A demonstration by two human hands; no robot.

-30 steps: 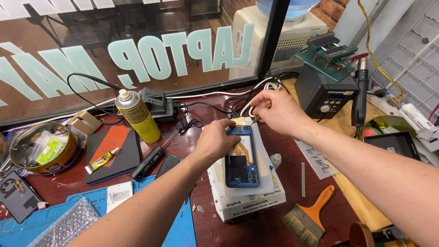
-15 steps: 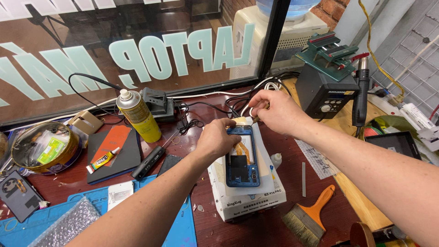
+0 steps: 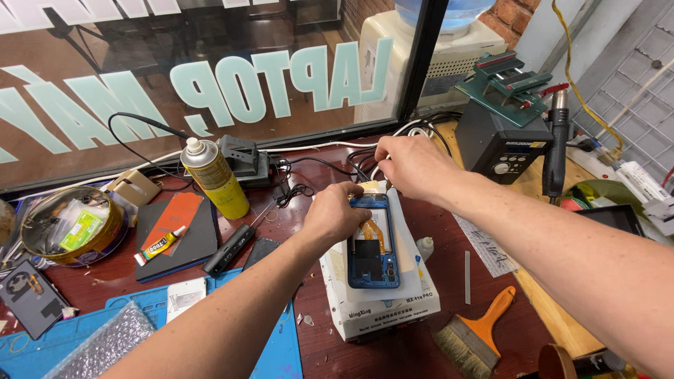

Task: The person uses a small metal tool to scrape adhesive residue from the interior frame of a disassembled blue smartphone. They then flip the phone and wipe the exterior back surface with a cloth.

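An opened blue phone (image 3: 374,247) lies back-side up on a white box-shaped machine (image 3: 382,303) in the middle of the bench, showing an orange flex strip and a black board inside. My left hand (image 3: 335,214) rests on the phone's upper left edge and holds it down. My right hand (image 3: 411,165) hovers at the phone's top end with fingers pinched together; what they pinch is too small to make out.
A yellow spray can (image 3: 214,177) stands to the left. A small glue tube (image 3: 159,245) lies on a dark pad. A round tin (image 3: 67,226) sits far left, a blue mat (image 3: 140,330) in front. An orange-handled brush (image 3: 477,331) lies at the right, a hot-air station (image 3: 504,144) behind.
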